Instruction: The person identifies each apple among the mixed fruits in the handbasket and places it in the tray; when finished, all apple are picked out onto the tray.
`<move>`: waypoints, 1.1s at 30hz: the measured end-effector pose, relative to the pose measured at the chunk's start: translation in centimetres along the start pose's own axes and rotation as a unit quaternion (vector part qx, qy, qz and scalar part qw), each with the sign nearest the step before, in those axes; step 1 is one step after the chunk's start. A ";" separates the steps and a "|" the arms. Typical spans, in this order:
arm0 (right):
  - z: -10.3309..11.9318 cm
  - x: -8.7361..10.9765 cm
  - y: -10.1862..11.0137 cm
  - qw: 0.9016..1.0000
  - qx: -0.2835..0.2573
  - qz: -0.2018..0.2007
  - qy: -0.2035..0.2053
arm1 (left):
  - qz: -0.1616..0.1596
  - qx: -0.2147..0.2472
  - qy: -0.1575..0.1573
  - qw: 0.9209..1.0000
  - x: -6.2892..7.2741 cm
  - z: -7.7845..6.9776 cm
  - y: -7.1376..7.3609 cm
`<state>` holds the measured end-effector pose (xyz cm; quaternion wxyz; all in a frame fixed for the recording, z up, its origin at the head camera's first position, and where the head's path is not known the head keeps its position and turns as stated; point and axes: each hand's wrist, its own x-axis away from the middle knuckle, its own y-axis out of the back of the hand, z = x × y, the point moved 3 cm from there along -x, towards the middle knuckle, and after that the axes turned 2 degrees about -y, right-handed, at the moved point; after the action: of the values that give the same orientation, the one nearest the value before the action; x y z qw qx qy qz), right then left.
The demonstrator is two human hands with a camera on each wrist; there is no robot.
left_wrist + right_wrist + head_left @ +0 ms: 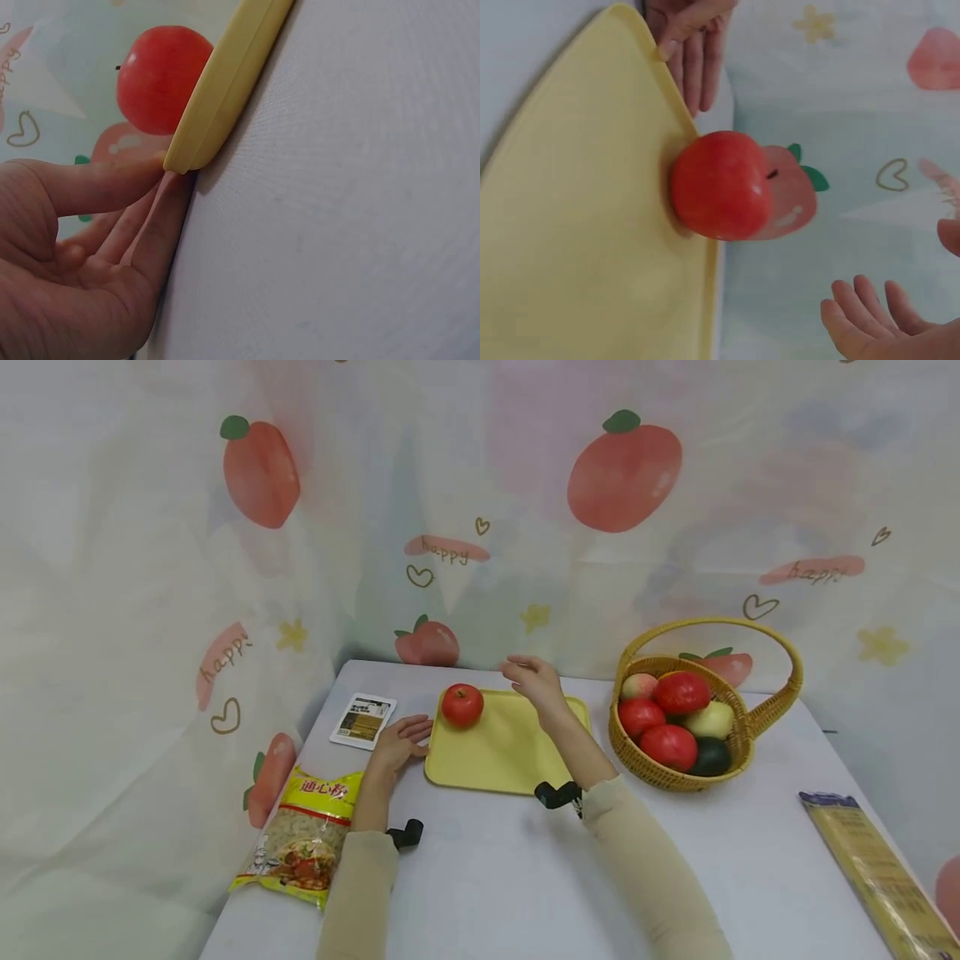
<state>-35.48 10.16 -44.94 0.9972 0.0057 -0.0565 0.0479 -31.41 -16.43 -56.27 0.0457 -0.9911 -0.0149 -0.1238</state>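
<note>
A yellow tray (510,745) lies on the white table, with a red apple (462,706) at its far left corner. My left hand (399,745) is at the tray's left edge; in the left wrist view its thumb (112,184) touches the rim. The other fingers of that hand stretch out straight beside the tray in the right wrist view. Over the tray's far right part, my right hand (538,687) hovers with fingers spread loosely and nothing in them. In the right wrist view the right hand (892,322) is off to the side of the apple (721,186).
Right of the tray stands a wicker basket (675,781) full of fruit, its handle arching up. A yellow pasta bag (307,839) lies beside the left forearm, a white packet (363,721) behind it. A long noodle pack (877,872) sits at the right edge.
</note>
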 end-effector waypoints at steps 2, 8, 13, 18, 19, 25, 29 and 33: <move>0.8 0.5 0.6 1.000 -0.003 0.000 0.008 | 0.001 0.004 -0.001 1.000 0.0 0.0 0.0; 3.0 1.8 2.5 0.999 -0.018 -0.004 0.029 | -0.002 0.006 -0.001 1.000 0.1 -0.2 0.1; 4.4 2.7 4.3 0.999 -0.036 -0.001 0.033 | -0.001 0.007 0.004 1.000 0.2 -0.2 0.1; 5.6 3.6 6.5 0.997 -0.077 -0.002 0.018 | 0.003 0.010 0.003 1.000 0.0 0.0 0.0; 5.7 3.7 7.0 0.996 -0.084 -0.005 0.016 | 0.004 0.010 0.003 1.000 0.0 0.1 0.1; 6.4 4.8 9.7 0.998 -0.069 -0.011 0.006 | 0.004 0.008 0.004 1.000 0.0 0.1 0.0; 6.8 5.4 11.5 0.998 -0.064 -0.012 0.008 | 0.003 0.004 0.002 1.000 -0.1 0.1 0.0; 7.0 5.9 13.4 0.996 -0.088 -0.015 0.009 | 0.003 0.000 0.007 1.000 0.0 0.2 0.2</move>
<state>-31.73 23.93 -37.22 0.9950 -0.0812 -0.0517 0.0274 -31.39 -16.61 -56.45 0.0465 -0.9903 -0.0114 -0.1302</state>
